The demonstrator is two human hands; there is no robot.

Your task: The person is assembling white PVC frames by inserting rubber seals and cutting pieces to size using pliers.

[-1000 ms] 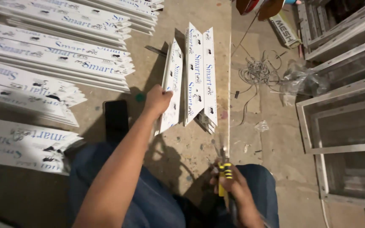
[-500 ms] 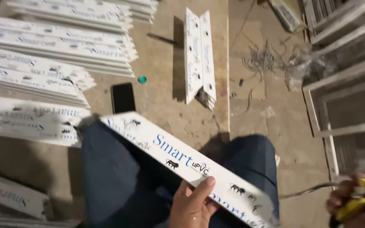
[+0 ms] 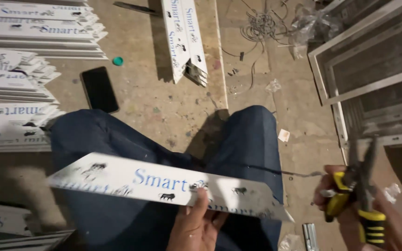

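Note:
My left hand (image 3: 195,227) grips a long white plastic profile strip (image 3: 131,179) with blue lettering and mitred ends, held level across my knees in blue trousers. The thumb presses on its top face near the middle. My right hand (image 3: 354,218), at the lower right, holds yellow-and-black pliers (image 3: 361,193) with the jaws pointing up. A thin wire (image 3: 298,175) runs from the pliers toward the strip's right end.
Stacks of similar white strips (image 3: 29,51) lie on the floor at left, and two more strips (image 3: 184,39) lie ahead. A black phone (image 3: 99,88) and green cap (image 3: 117,61) rest nearby. White window frames (image 3: 350,69) lean at right; tangled wire (image 3: 259,23) lies beyond.
My left hand took a strip from the pair ahead and brought it across my lap, now level. My right hand with the pliers rose at the right.

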